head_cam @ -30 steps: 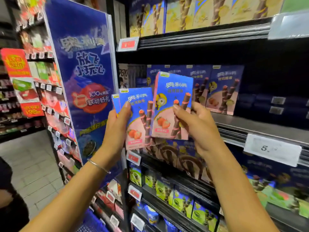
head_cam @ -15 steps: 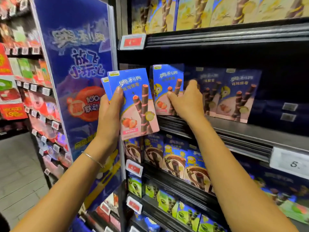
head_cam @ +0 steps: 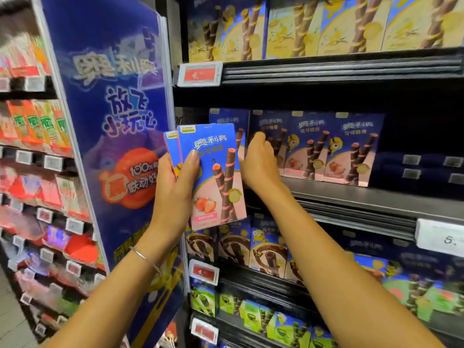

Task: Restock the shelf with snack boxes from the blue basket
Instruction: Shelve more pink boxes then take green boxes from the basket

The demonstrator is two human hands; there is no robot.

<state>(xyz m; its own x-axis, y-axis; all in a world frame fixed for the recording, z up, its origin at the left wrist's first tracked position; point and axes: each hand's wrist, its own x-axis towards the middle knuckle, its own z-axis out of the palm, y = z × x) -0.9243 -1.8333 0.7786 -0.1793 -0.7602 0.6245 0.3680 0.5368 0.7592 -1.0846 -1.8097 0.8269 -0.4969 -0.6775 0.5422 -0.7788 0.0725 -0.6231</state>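
Held boxes (head_cam: 213, 177): two strawberry snack boxes, fanned, in front of the shelf (head_cam: 351, 197).
Left hand (head_cam: 173, 182): clamped on both, thumb across the front.
Right hand (head_cam: 258, 162): against the left end of the shelved row (head_cam: 351, 146); cannot tell whether it grips.

From my head the banner (head_cam: 108, 121) and left racks (head_cam: 37, 159) look bright but smeared, the shelf (head_cam: 364, 197) recess sits dark, and edges bow.

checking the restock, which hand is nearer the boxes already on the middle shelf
Right. The right hand reaches the shelved boxes, fingers at the leftmost ones; the left hand holds spare boxes out front, left of them.
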